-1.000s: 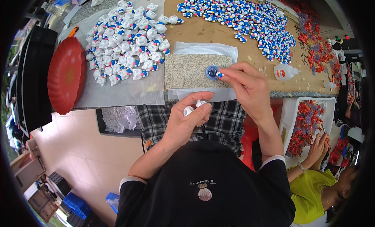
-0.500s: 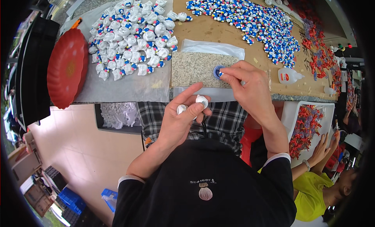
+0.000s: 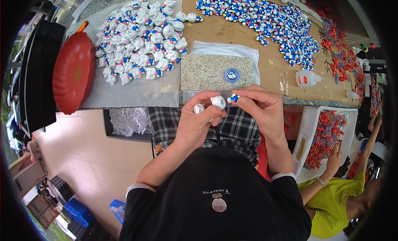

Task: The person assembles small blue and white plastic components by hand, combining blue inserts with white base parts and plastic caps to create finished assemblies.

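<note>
My left hand (image 3: 198, 121) is closed around small white figurine heads; one head (image 3: 218, 101) sits at the fingertips with its round hollow underside facing right, and another head (image 3: 199, 108) rests nearer the palm. Between thumb and forefinger, my right hand (image 3: 261, 109) pinches a small blue-and-white figurine body (image 3: 234, 99) with bits of yellow and pink. The body points at the head's opening, with a narrow gap between them. Just beyond my hands, a small round blue dish (image 3: 232, 75) stands on a speckled stone slab (image 3: 203, 71).
Joined figurines (image 3: 141, 38) form a heap at the left, beside a red scalloped tray (image 3: 74, 73). Loose blue-and-white bodies (image 3: 265, 23) spread over the far right. A white squeeze bottle (image 3: 307, 79) lies to the right. A co-worker's hand (image 3: 333, 160) is over a bin of red pieces (image 3: 325, 137).
My right hand has brought the figurine body from the blue dish toward me, up to the white head. My left hand has turned the head toward it. The co-worker's arms have moved apart.
</note>
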